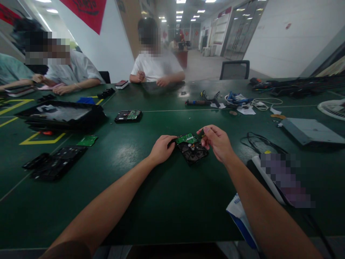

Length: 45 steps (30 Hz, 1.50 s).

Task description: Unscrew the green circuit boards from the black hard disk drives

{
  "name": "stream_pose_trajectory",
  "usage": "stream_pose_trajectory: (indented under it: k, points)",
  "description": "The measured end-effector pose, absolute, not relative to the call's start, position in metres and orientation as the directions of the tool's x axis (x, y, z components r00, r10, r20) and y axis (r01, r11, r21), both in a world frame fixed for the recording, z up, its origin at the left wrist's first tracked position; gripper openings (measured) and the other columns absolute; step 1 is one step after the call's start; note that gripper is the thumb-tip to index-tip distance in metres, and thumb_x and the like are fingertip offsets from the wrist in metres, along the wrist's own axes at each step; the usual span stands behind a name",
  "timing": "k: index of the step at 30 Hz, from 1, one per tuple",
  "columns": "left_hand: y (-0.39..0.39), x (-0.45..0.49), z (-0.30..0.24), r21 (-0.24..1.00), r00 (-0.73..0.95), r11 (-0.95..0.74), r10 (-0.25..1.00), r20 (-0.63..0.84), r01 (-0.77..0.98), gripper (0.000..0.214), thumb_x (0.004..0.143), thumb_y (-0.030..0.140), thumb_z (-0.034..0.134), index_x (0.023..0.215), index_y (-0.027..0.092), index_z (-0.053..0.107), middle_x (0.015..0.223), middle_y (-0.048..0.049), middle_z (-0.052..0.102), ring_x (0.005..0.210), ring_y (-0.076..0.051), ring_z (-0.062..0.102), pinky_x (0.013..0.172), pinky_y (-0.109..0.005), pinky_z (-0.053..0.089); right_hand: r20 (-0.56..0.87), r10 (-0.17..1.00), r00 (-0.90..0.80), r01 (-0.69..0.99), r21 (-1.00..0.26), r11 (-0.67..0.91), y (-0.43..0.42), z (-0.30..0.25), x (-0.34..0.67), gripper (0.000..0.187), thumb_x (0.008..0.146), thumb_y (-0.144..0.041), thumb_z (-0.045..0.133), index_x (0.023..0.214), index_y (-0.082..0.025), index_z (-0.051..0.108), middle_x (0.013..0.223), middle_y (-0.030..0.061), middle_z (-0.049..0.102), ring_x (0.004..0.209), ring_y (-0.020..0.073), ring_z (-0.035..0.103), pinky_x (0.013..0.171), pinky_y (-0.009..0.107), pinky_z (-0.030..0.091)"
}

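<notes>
A hard drive (192,153) lies on the green table in front of me with its underside up, showing a green circuit board (186,139) along its far part and a black metal casing nearer me. My left hand (162,148) grips the drive's left edge, thumb and fingers at the corner. Just above the drive's right side, my right hand (215,142) is closed in a pinch. Whatever small thing sits between its fingertips is too dark and small to name.
Another hard drive (128,116) lies further back. At left are a black tray (60,114), a loose green circuit board (87,140) and black casings (59,162). A grey metal box (314,131), cables (260,138) and a power tool (203,102) are at right. Co-workers sit across the table.
</notes>
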<state>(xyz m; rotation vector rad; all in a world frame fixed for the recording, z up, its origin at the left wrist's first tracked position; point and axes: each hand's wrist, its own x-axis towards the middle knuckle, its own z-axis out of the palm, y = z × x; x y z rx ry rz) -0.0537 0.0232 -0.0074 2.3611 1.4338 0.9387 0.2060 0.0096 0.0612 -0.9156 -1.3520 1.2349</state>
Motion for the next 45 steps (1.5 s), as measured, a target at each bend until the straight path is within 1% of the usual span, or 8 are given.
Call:
stream_pose_trajectory:
  k: [5,11,14,18,24,30,36,45]
  points:
    - [0.0234,-0.0537,-0.009,0.489,0.322,-0.504,0.853,0.41,0.712,0.034,0.097,0.018,0.058,0.13,0.023,0.068,0.122,-0.0069,0.074,0.118,-0.025,0.065,0.107,-0.045,0.052,0.178,0.975,-0.133,-0.186,-0.971,0.152,0.0087,0.0613,0.2035,0.037,0.09,-0.058,0.072,0.095,-0.024,0.058,0.099,0.0042,0.074,0.058,0.0105,0.064,0.044,0.023,0.044]
    - [0.0239,-0.0541,-0.0094,0.492,0.321,-0.505,0.853,0.412,0.71,0.034,0.097,0.019,0.058,0.13,0.024,0.068,0.122,-0.0061,0.074,0.118,-0.025,0.064,0.106,-0.046,0.052,0.167,0.97,-0.179,-0.219,-0.968,0.126,0.0087,0.065,0.2052,0.046,0.096,-0.066,0.058,0.106,-0.023,0.068,0.1,0.0068,0.07,0.061,0.0134,0.067,0.05,0.029,0.052]
    - [0.0245,-0.0546,-0.0103,0.487,0.321,-0.506,0.852,0.414,0.712,0.034,0.098,0.019,0.058,0.13,0.024,0.068,0.122,-0.0061,0.074,0.118,-0.025,0.064,0.106,-0.045,0.052,0.162,0.969,-0.188,-0.238,-0.964,0.116,0.0083,0.0663,0.2052,0.047,0.096,-0.066,0.056,0.108,-0.022,0.069,0.101,0.0075,0.07,0.063,0.0145,0.067,0.052,0.03,0.053]
    - [0.0247,-0.055,-0.0114,0.487,0.321,-0.505,0.852,0.413,0.713,0.035,0.098,0.019,0.059,0.131,0.024,0.068,0.122,-0.0061,0.074,0.118,-0.025,0.064,0.107,-0.045,0.052,0.16,0.969,-0.188,-0.259,-0.96,0.108,0.0089,0.0657,0.2057,0.045,0.096,-0.064,0.057,0.103,-0.021,0.07,0.101,0.0075,0.07,0.063,0.0141,0.067,0.05,0.029,0.051]
    - [0.0233,-0.0546,-0.0086,0.485,0.322,-0.508,0.85,0.417,0.712,0.034,0.098,0.019,0.058,0.13,0.023,0.068,0.122,-0.0066,0.074,0.118,-0.025,0.064,0.106,-0.045,0.052,0.151,0.971,-0.186,-0.205,-0.972,0.112,0.0089,0.0659,0.2079,0.036,0.092,-0.057,0.067,0.096,-0.022,0.069,0.108,0.0079,0.073,0.06,0.0114,0.061,0.042,0.025,0.039]
    - [0.0221,-0.0535,-0.0063,0.49,0.321,-0.499,0.857,0.404,0.715,0.035,0.098,0.018,0.058,0.131,0.023,0.068,0.122,-0.0074,0.074,0.118,-0.026,0.064,0.106,-0.046,0.052,0.167,0.965,-0.202,-0.275,-0.955,0.107,0.006,0.0671,0.2046,0.031,0.094,-0.053,0.067,0.1,-0.023,0.066,0.102,0.0055,0.072,0.063,0.0115,0.064,0.048,0.025,0.044]
    - [0.0227,-0.053,-0.0069,0.48,0.326,-0.506,0.852,0.411,0.717,0.034,0.098,0.018,0.058,0.13,0.021,0.068,0.122,-0.0075,0.074,0.118,-0.026,0.064,0.107,-0.045,0.052,0.139,0.969,-0.206,-0.317,-0.946,0.068,0.0081,0.0657,0.2043,0.044,0.097,-0.062,0.057,0.105,-0.021,0.07,0.101,0.0074,0.071,0.064,0.0133,0.065,0.05,0.028,0.048]
    - [0.022,-0.0534,-0.0065,0.486,0.323,-0.506,0.851,0.413,0.713,0.033,0.098,0.018,0.058,0.13,0.021,0.068,0.123,-0.0073,0.074,0.118,-0.025,0.064,0.106,-0.044,0.052,0.146,0.983,-0.107,-0.263,-0.958,0.113,0.0093,0.0634,0.2037,0.033,0.089,-0.054,0.072,0.096,-0.023,0.065,0.106,0.0068,0.074,0.06,0.0111,0.062,0.044,0.025,0.04]
